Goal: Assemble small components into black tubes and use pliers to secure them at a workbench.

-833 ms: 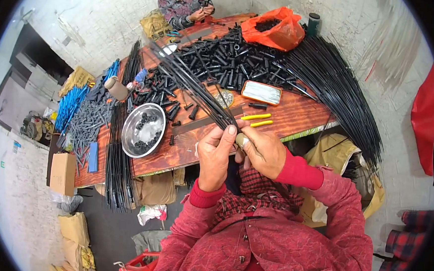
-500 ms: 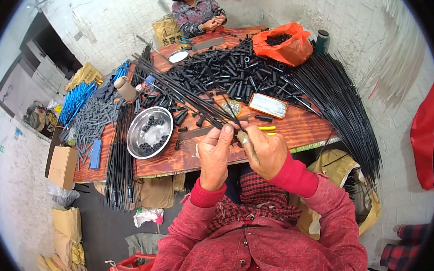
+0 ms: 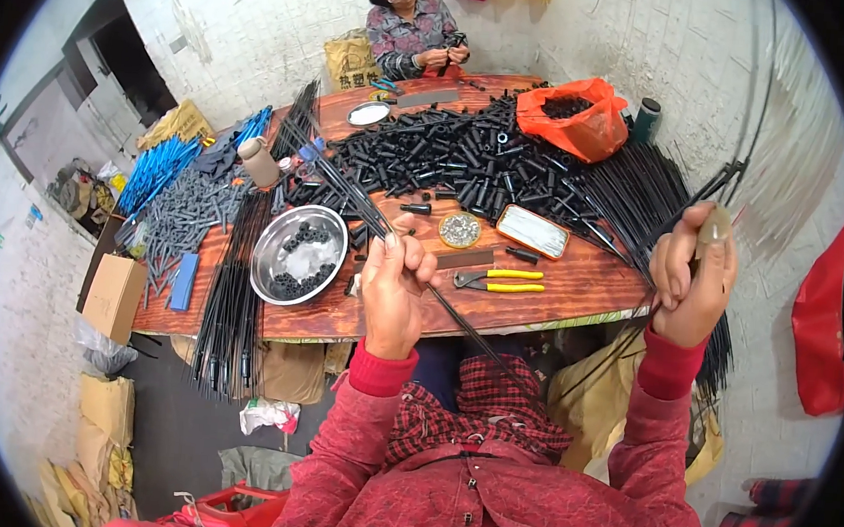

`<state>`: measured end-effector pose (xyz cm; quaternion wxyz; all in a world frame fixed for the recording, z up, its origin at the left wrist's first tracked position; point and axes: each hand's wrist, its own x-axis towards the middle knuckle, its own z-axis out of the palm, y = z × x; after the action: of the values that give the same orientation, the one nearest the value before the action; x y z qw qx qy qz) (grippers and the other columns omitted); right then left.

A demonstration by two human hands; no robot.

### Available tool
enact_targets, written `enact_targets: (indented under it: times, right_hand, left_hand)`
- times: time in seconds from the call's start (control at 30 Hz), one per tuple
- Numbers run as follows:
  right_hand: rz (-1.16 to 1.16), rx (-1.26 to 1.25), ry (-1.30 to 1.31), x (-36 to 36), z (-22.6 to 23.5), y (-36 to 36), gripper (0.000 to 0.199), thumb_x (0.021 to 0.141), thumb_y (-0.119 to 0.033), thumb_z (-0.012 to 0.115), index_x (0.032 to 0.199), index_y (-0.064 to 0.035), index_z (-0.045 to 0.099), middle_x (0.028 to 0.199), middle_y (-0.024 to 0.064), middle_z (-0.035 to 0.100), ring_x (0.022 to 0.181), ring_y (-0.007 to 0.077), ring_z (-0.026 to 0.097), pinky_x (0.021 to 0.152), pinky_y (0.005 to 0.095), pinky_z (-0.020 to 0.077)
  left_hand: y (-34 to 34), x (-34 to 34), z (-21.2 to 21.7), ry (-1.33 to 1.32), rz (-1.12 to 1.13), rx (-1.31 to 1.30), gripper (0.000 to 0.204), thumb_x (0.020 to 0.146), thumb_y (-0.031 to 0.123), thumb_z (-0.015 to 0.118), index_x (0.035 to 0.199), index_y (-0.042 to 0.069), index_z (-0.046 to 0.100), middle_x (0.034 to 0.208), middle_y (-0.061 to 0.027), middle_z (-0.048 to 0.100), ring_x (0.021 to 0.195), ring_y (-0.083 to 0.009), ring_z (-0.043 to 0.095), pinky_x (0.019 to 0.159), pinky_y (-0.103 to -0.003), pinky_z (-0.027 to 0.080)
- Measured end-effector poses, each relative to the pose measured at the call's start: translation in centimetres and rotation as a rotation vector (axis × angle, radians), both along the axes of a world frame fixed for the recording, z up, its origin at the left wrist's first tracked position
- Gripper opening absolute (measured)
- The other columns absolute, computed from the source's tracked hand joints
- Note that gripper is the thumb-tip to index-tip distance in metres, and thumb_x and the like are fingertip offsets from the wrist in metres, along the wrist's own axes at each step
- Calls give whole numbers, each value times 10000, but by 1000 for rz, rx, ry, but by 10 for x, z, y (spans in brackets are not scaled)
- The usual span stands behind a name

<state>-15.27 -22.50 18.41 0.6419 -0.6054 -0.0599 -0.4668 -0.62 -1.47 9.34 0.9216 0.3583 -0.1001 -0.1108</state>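
My left hand (image 3: 391, 291) is closed on a bundle of thin black rods (image 3: 360, 198), which slant away over the table to the far left. One or more of the rods reach past my palm toward my lap. Well off to the right and raised, my right hand (image 3: 696, 280) has its fingers curled round long thin black rods (image 3: 734, 174) that rise toward the wall. A pale brownish cover (image 3: 714, 231) sits on its thumb. Between my hands lie pliers with yellow handles (image 3: 513, 281), a round dish of small metal pieces (image 3: 460, 230) and a white-filled tin (image 3: 534, 232).
A heap of black tubular parts (image 3: 447, 164) spreads over the wooden table (image 3: 575, 297). A steel bowl (image 3: 259, 278) stands left, beside more rods and grey parts (image 3: 188, 211). An orange bag (image 3: 585, 129) stands far right. Across the table a person (image 3: 412, 36) handles a dark piece.
My right hand has moved from beside the left one up and to the right, with rods in it. The left hand keeps its bundle. The pliers show more fully, and the view has shifted slightly.
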Motion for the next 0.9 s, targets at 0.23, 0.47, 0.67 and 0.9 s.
enact_targets:
  times: [0.23, 0.47, 0.67, 0.9]
  right_hand:
    - [333, 15, 594, 31, -56, 30, 340, 1037, -348, 408, 1017, -39, 548, 567, -38, 448, 436, 22, 341, 388, 184, 259]
    - [450, 99, 505, 59, -106, 63, 370, 1043, -365, 406, 1041, -21, 543, 704, 4, 560, 542, 46, 459, 503, 182, 381]
    - [223, -184, 510, 73, -127, 72, 329, 1045, -295, 399, 1053, 0, 546, 832, 40, 640, 719, 78, 598, 639, 229, 488]
    - [221, -282, 527, 66, -114, 92, 165, 987, -173, 455, 972, -22, 520, 642, 130, 594, 623, 288, 638, 564, 392, 465]
  left_hand:
    - [-2, -9, -4, -94, -192, 12, 343, 1038, 282, 459, 1267, 29, 489, 714, 40, 377, 580, -44, 356, 482, -183, 294]
    - [-12, -7, -3, 50, -163, -137, 315, 1030, 255, 474, 1258, 39, 501, 944, -28, 573, 745, -103, 490, 618, -236, 410]
    - [-9, -6, -16, 52, -223, -106, 323, 1026, 270, 485, 1241, 30, 505, 1021, -41, 576, 891, -153, 557, 780, -304, 495]
    - [-8, -6, -19, -98, -170, 118, 338, 1025, 281, 499, 1240, 27, 555, 1003, -13, 590, 877, -84, 557, 768, -243, 474]
